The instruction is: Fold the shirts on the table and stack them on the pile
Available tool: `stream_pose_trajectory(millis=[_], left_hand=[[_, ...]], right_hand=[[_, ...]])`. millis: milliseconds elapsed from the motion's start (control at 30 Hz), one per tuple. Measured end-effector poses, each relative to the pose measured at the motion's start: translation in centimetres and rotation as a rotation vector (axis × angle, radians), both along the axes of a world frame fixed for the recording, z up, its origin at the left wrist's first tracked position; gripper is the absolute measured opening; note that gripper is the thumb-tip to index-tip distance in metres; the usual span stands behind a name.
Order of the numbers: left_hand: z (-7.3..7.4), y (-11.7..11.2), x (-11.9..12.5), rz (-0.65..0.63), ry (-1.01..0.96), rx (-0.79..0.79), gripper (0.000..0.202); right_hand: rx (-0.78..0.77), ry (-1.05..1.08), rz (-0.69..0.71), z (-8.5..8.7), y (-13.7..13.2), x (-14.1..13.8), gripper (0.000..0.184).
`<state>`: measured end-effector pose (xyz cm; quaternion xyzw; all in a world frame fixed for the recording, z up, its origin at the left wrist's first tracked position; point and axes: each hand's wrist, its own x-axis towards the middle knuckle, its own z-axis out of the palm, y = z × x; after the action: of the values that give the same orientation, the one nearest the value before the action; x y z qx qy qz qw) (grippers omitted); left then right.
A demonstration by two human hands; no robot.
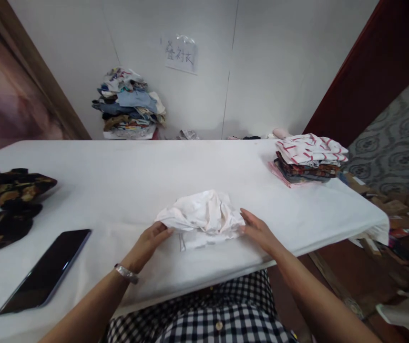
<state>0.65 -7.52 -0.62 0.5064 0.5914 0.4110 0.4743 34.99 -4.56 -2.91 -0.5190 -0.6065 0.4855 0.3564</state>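
Observation:
A white shirt (204,214) lies bunched and partly folded on the white-covered table in front of me. Its upper layer is crumpled, and a flatter layer shows along the near side. At the left edge, my left hand (154,237) grips the cloth, fingers tucked under it and thumb on the near side. My right hand (258,231) holds the opposite edge between thumb and fingers. Some fingertips on both hands are hidden by the fabric.
A phone (45,271) lies on the table (129,176) at left, near dark patterned clothes (22,190). Folded clothes (308,157) are stacked at the right. Behind the table rises a clothes heap (129,105), beside a handwritten paper (181,55) on the wall.

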Motion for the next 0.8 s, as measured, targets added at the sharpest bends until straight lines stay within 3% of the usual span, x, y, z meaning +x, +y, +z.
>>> stream_pose_trajectory(millis=[100,200,233,300,400,500,600,700,800], left_hand=[[-0.2,0.9,0.8,0.141,-0.183,-0.032,0.042],[0.1,1.6,2.2,0.282,-0.230,0.033,0.041],[0.5,1.7,2.7,0.278,-0.174,0.093,0.038],[1.2,1.8,3.4,0.116,-0.039,0.201,0.032],[1.6,2.0,3.7,-0.171,0.053,0.103,0.033],[0.9,2.4,2.9,-0.087,0.096,-0.084,0.038],[0.2,2.4,2.1,-0.046,0.055,-0.161,0.051],[0.4,2.1,2.1,-0.077,0.050,-0.170,0.058],[1.5,1.9,2.6,-0.068,0.068,-0.060,0.062]], right_hand=[[-0.010,-0.002,-0.106,1.0,2.2,-0.9,0.058],[0.037,-0.089,-0.072,1.5,4.3,-2.7,0.052],[0.056,-0.112,-0.047,1.3,4.8,-3.3,0.051],[0.102,-0.112,-0.029,0.7,5.3,-4.2,0.049],[0.176,-0.035,-0.126,-0.8,5.2,-4.4,0.046],[0.193,-0.029,-0.208,-2.2,4.4,-3.6,0.043],[0.172,-0.090,-0.203,-2.8,3.7,-2.8,0.040],[0.206,-0.147,-0.197,-2.1,3.6,-2.4,0.039],[0.322,-0.236,-0.170,-0.5,4.2,-2.5,0.039]])
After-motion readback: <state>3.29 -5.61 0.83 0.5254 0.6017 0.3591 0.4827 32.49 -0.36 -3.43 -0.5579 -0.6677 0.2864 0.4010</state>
